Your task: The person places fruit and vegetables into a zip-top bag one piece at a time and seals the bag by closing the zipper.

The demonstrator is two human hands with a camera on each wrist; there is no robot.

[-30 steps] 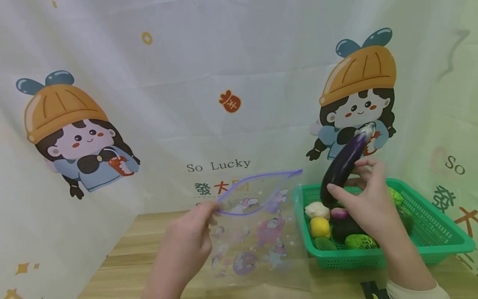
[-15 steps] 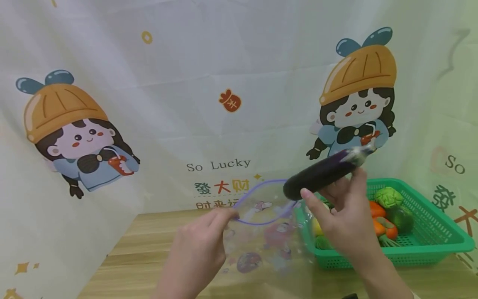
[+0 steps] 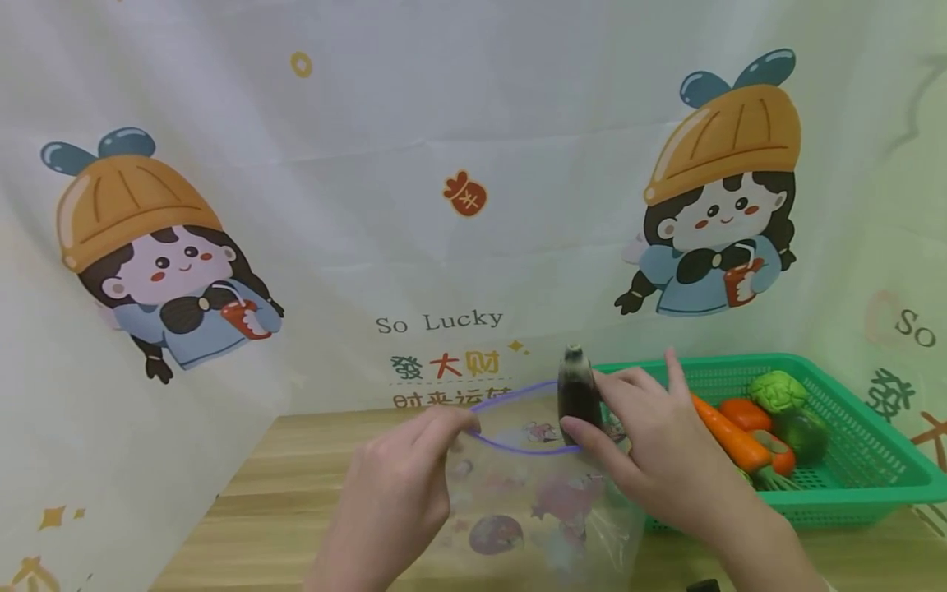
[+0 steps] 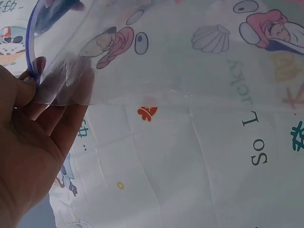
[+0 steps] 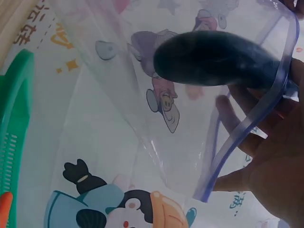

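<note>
A clear zip bag (image 3: 533, 510) with printed cartoon figures and a purple rim hangs with its mouth spread. My left hand (image 3: 403, 477) pinches the rim at its left end; the left wrist view shows thumb and fingers on that edge of the bag (image 4: 166, 61). In my right hand (image 3: 658, 448) an eggplant (image 3: 579, 395) stands upright at the bag's mouth, stem up, pinched between thumb and fingers. Through the plastic in the right wrist view, the eggplant's dark rounded end (image 5: 204, 59) lies inside the bag.
To the right stands a green basket (image 3: 873, 485) holding a carrot (image 3: 732, 432), tomatoes, a leafy green vegetable (image 3: 777, 392) and a dark green round one (image 3: 802, 436). My right forearm covers part of it. A printed cloth hangs behind the wooden table (image 3: 251, 510).
The eggplant has come left from over the basket, tipped over, then swung upright with its lower end in the bag. My left hand has shifted slightly right with the rim.
</note>
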